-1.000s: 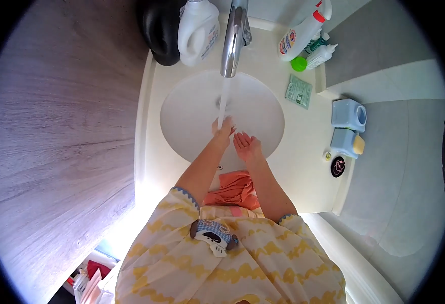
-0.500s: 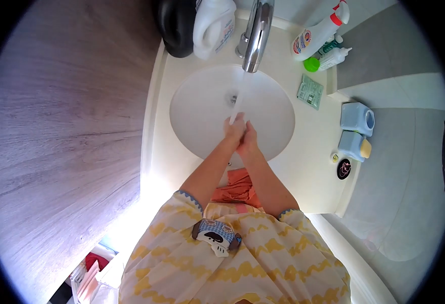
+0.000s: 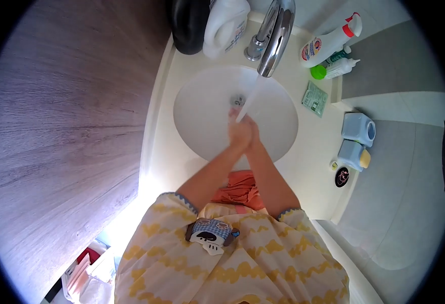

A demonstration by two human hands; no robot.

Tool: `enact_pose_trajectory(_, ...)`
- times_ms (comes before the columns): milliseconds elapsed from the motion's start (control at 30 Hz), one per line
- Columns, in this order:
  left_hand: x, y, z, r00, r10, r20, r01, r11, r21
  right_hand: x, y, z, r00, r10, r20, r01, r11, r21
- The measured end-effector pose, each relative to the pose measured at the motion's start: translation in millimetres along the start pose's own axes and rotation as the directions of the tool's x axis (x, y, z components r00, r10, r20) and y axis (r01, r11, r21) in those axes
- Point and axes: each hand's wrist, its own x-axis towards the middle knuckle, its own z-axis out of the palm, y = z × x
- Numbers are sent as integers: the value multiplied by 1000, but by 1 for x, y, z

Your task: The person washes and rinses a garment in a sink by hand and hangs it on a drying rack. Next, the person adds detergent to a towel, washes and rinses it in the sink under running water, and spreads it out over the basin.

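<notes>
Left hand [image 3: 238,134]: it is against the right hand [image 3: 254,133], under the water stream [image 3: 249,100]; the fingers are blurred, so I cannot tell how wide or narrow is the grip
Right hand: it touches the left hand from the side; its fingers are mostly hidden, and its grip also I cannot tell
Water stream: it comes down from the chrome faucet [image 3: 278,43] and reaches the left hand, inside the white sink [image 3: 197,101], near the drain [image 3: 237,100]
Spray bottle [image 3: 324,49]: white, with red at the nozzle; its label has a round red and blue logo, the writing is too small to read
Small white bottle [image 3: 341,67]: it lies just beside a green cap [image 3: 318,72]
Green packet [image 3: 314,99]: flat on the counter [image 3: 308,175]; there is printing, not readable
White jug [image 3: 226,28]: beside the black jug [image 3: 189,25]; coloured print is on its side, I cannot read it
Black disc [image 3: 342,177]: it carries a pink line drawing; near two blue containers [image 3: 357,127]
Red cloth [image 3: 240,188]: at the near edge of the counter, between the forearms
</notes>
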Motion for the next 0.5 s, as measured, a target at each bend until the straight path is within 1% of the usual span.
enact_pose_trajectory(33, -9, 8, 3, 998, 68, 9, -69, 996, 54, 0, 3, -5, 1000, -25, 2, 25, 1000, -15)
enact_pose_trajectory(67, -11, 12, 2, 995, 64, 72, -69, 995, 73, 0, 7, -10, 999, -49, 4, 49, 998, -31)
enact_pose_trajectory(100, -4, 19, -6, 987, 20, 160, -35, 995, 90, -1, 8, -8, 999, -31, 11, 27, 970, 240)
enact_pose_trajectory(133, 10, 23, -20, 960, -52, 275, 15, 991, 135, 0, 8, -5, 1000, 4, 20, -11, 919, 394)
enact_pose_trajectory(167, 28, 23, -34, 913, -132, 387, 51, 976, 212, 0, 8, -1, 999, 38, 29, -48, 842, 537)
enact_pose_trajectory(233, 50, -3, -35, 856, -82, 510, -162, 894, 417, -10, 2, 20, 987, 155, 50, -152, 764, 628)
enact_pose_trajectory(267, 56, -13, -32, 818, -75, 570, -273, 822, 500, -19, -11, 28, 983, 178, 53, -167, 716, 678)
enact_pose_trajectory(300, 20, -6, -38, 937, 205, 283, -305, 877, 372, -32, -36, 44, 978, 202, 57, -179, 665, 725)
enact_pose_trajectory(333, 16, -7, -36, 945, 184, 271, -267, 913, 309, -28, -28, 42, 990, 135, -45, -111, 931, 347)
enact_pose_trajectory(367, 12, -14, -31, 951, 161, 266, -228, 943, 244, -21, -14, 29, 994, 28, -110, -40, 994, -106)
enact_pose_trajectory(400, 6, -22, -25, 955, 136, 265, -186, 967, 175, -12, -6, 7, 993, 80, 86, -106, 923, 370)
enact_pose_trajectory(433, 2, -29, -18, 958, 110, 265, -141, 985, 101, -8, -11, -6, 952, 129, 279, -295, 636, 713)
enact_pose_trajectory(467, -2, -37, -12, 961, 83, 265, -93, 995, 24, -10, -4, -5, 965, 158, 211, -261, 686, 680)
enact_pose_trajectory(500, -5, -40, -9, 962, 58, 266, -44, 997, -58, -21, -18, 17, 973, 181, 141, -229, 736, 637)
